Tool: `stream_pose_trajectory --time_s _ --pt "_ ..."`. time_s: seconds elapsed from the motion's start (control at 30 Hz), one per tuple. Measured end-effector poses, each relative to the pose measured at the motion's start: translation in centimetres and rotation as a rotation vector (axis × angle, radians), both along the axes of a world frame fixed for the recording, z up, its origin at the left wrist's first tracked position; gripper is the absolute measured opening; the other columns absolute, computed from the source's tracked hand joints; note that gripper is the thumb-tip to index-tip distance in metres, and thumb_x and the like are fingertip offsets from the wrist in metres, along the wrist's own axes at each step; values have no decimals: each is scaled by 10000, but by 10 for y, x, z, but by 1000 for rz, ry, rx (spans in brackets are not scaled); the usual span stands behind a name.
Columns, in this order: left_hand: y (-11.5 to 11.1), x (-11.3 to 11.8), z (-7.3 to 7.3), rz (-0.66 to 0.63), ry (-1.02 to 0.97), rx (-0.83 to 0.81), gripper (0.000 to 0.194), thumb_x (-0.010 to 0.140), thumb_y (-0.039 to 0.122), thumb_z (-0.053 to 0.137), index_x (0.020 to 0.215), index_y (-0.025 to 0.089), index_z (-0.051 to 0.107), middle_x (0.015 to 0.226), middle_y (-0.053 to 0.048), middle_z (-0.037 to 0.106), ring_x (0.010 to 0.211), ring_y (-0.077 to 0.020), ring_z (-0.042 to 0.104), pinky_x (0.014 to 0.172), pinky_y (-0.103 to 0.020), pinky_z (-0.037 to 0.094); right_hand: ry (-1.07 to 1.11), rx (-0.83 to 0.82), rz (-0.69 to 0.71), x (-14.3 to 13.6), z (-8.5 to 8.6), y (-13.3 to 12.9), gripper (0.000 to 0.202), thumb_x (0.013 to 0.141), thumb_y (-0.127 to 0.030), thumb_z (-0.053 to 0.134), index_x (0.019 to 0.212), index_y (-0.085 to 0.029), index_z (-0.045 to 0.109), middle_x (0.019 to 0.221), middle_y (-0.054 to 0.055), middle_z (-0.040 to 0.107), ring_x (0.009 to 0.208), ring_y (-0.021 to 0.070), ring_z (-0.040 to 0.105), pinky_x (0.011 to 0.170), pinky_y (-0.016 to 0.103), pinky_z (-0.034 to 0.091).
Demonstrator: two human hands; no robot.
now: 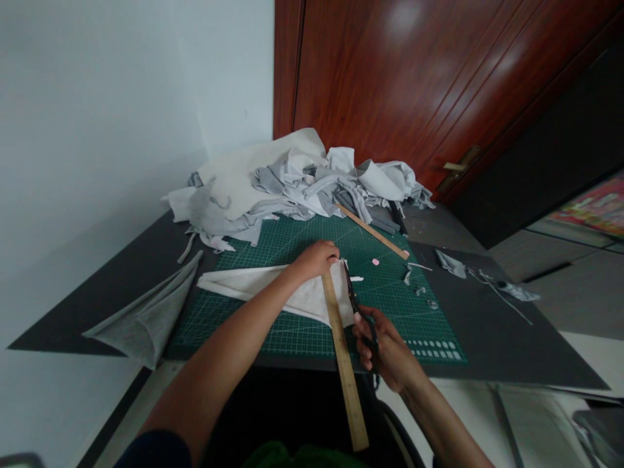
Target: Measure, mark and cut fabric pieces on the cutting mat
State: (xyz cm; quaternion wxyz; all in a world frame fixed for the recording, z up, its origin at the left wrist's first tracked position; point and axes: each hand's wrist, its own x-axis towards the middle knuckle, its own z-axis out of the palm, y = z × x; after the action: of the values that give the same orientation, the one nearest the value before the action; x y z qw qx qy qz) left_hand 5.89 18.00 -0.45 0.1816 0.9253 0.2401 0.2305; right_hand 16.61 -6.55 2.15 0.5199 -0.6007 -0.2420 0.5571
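A folded piece of off-white fabric (pixel 302 299), narrow at its left tip, lies on the green cutting mat (pixel 292 344). My left hand (pixel 318 258) is closed at the fabric's far edge, over the far end of a wooden ruler (pixel 344 364). That ruler crosses the fabric and sticks out past the table's near edge. In my right hand (pixel 383 341) are black-handled scissors (pixel 353 300), fingers through the loops. Their blades point away from me along the fabric's right edge. How far apart the blades are is hard to make out.
Heaped grey and white fabric (pixel 292 188) covers the back of the table. A second wooden ruler (pixel 373 231) lies before it. Grey folded fabric (pixel 151 318) overhangs the left front edge. Small scraps (pixel 451 263) are scattered at right. A wall and a brown door (pixel 390 84) stand behind.
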Motion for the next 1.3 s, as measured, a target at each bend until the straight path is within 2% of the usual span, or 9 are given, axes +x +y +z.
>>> stream_pose_trajectory --time_s 0.27,0.7,1.0,1.3 --pt "-8 6 -1 134 0 29 136 920 172 628 820 192 718 919 -45 677 891 -205 624 825 -309 467 -20 9 8 -1 -2 2 731 639 -635 881 1136 -241 517 686 -104 535 436 49 395 342 172 328" --pt "-7 7 -2 132 12 21 132 937 226 645 825 194 707 922 -49 663 894 -211 618 836 -320 462 -45 38 35 -2 -4 -1 644 717 -597 853 1151 -248 529 702 -98 533 459 55 408 364 176 340" --pt "-8 7 -1 129 18 15 125 933 210 638 831 194 708 914 -52 663 894 -212 614 841 -319 457 6 -39 -19 0 3 3 748 574 -639 901 1086 -248 521 643 -113 523 415 48 369 331 170 303" --pt "-12 10 -1 205 23 19 171 945 239 646 785 194 688 890 -51 656 890 -211 621 822 -317 460 -28 -34 -5 -3 3 5 716 615 -626 881 1104 -252 515 640 -116 518 416 59 381 336 185 326"
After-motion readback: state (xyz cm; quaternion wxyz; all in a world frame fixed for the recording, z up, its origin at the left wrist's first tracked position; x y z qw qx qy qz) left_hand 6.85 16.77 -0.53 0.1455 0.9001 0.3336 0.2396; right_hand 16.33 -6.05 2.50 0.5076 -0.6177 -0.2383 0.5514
